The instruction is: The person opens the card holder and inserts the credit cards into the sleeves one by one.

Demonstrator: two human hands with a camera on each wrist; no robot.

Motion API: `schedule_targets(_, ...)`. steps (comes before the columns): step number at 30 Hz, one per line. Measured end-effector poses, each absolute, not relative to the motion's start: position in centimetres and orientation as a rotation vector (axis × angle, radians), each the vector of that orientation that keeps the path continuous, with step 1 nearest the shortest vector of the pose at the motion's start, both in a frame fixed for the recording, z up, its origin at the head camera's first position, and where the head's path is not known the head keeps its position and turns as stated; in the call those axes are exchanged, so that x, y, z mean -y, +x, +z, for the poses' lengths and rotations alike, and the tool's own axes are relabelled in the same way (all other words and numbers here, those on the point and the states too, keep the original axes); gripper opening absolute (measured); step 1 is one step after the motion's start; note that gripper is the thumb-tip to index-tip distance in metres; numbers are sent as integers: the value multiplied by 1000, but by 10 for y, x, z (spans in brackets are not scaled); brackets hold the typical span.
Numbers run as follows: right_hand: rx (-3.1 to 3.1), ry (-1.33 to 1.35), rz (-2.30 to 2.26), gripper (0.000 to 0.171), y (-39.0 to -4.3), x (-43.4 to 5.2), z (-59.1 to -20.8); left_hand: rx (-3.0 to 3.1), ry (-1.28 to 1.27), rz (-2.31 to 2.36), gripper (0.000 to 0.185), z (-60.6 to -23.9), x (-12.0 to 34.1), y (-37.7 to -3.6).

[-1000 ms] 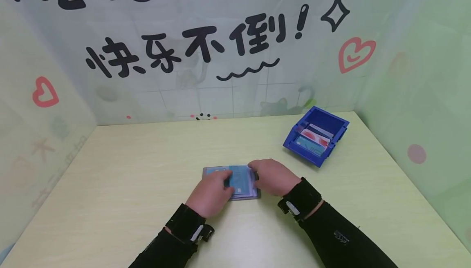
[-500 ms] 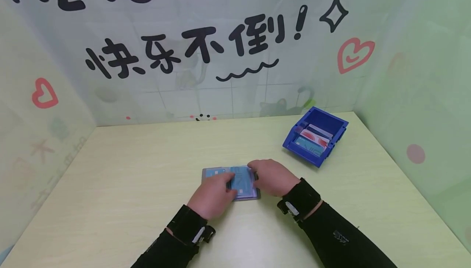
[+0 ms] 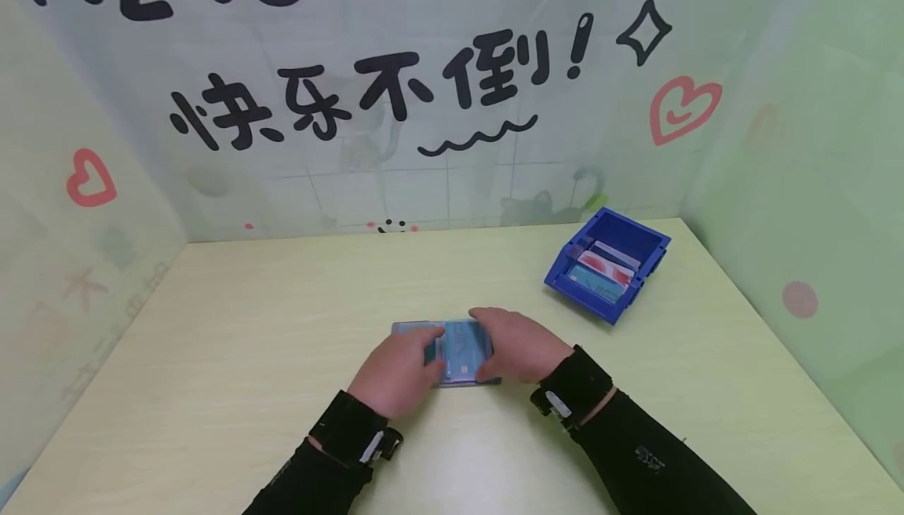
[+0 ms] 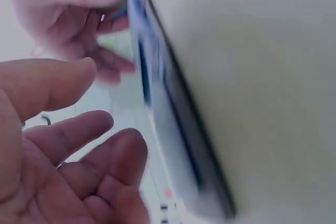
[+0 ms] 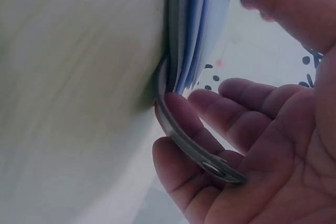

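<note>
Both hands are on the card holder point(image 3: 459, 354), which lies on the table point(image 3: 233, 358) right between them. The right hand point(image 3: 519, 346) curls its fingers point(image 5: 184, 116) around the holder's near edge and snap tab, gripping it. The left hand point(image 3: 399, 370) rests loose-fingered, relaxed, against the sleeves. Beyond the right hand, well apart, sits the blue bin point(image 3: 636, 236) with cards inside.

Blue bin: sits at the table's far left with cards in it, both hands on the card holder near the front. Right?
Not quite. The head view shows the blue bin at the table's far right, not left. It does hold cards, and the left hand and right hand are both on the card holder.
</note>
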State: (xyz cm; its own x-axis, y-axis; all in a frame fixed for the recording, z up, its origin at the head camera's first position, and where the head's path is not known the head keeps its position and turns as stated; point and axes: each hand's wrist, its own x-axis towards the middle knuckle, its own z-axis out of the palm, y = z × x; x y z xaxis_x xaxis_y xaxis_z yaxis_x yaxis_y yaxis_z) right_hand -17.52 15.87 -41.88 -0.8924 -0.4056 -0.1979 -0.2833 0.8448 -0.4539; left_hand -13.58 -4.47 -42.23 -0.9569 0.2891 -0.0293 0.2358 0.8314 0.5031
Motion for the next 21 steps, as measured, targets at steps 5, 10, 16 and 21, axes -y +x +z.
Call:
schedule_targets(5, -2714, -517, -600, 94, -176, -157, -418, -2948, 291, 746, 51, -419, 60, -140)
schedule_targets(10, -2698, -520, -614, 95, -178, -158, -419, -2940, 276, 654, 55, -421, 66, -142)
schedule_targets(16, -2685, -558, -564, 96, -185, -158, -419, -2967, 294, 578, 57, -425, 68, -144)
schedule_targets(21, -2681, -605, -447, 92, -194, -154, -416, -2966, 290, 595, 58, -424, 68, -145)
